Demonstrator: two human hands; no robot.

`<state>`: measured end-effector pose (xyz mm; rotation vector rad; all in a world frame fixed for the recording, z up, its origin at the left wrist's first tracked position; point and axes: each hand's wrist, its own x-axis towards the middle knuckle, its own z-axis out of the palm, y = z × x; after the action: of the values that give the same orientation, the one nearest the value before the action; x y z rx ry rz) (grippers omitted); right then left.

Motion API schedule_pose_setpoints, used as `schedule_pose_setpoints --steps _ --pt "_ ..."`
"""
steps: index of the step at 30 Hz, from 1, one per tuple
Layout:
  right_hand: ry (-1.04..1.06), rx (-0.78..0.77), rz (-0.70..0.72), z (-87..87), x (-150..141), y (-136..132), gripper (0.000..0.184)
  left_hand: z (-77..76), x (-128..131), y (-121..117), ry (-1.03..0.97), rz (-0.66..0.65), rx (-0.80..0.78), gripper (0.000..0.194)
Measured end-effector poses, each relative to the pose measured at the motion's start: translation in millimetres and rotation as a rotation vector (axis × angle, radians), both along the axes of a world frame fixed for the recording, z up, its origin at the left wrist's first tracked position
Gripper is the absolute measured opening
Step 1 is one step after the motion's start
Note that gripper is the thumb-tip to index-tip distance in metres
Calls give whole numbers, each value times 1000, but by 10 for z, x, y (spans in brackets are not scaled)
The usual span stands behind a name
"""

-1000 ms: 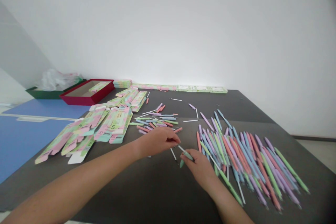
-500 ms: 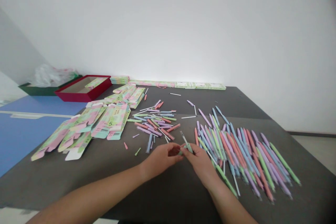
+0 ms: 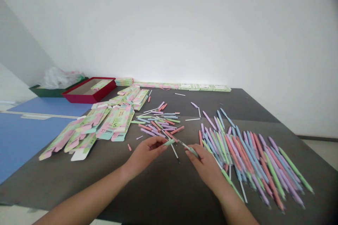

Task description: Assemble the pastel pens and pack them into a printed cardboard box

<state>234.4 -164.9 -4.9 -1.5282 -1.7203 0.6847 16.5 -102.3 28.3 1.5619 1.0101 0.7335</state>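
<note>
My left hand [image 3: 146, 151] pinches a short pale green pen part [image 3: 169, 142] at its fingertips. My right hand [image 3: 204, 165] holds a green pen barrel [image 3: 192, 151], with a thin refill [image 3: 182, 144] sticking out of it toward the left hand. Both hands hover just above the dark table [image 3: 163, 190] near its middle. A large fan of pastel pens [image 3: 248, 154] lies right of my right hand. A loose heap of small pen parts [image 3: 158, 121] lies just beyond my left hand.
Flattened pastel cartons [image 3: 105, 123] are spread at the left. A red tray [image 3: 89, 89] and a green tray with plastic bags [image 3: 56, 86] sit at the back left on a blue surface [image 3: 29, 130]. Folded boxes [image 3: 185, 87] line the wall.
The left hand drew back from the parts heap with a green piece and met the right hand. The hands have since moved apart, the refill showing between them.
</note>
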Motion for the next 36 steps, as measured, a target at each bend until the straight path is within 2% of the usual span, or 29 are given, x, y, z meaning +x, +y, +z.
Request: schedule_pose_setpoints --steps 12,20,24,30,36 --pt "-169 38 23 -15 7 1 25 81 -37 29 192 -38 150 23" --pt "-374 65 8 -25 9 6 20 227 -65 122 347 -153 406 17" --pt "-469 58 12 -22 -34 8 19 218 -17 111 390 -197 501 17" --pt "-569 64 15 -30 -154 -27 15 113 125 23 388 -280 472 14" --pt "-643 102 -9 -33 -206 -57 14 76 140 58 428 -265 437 16"
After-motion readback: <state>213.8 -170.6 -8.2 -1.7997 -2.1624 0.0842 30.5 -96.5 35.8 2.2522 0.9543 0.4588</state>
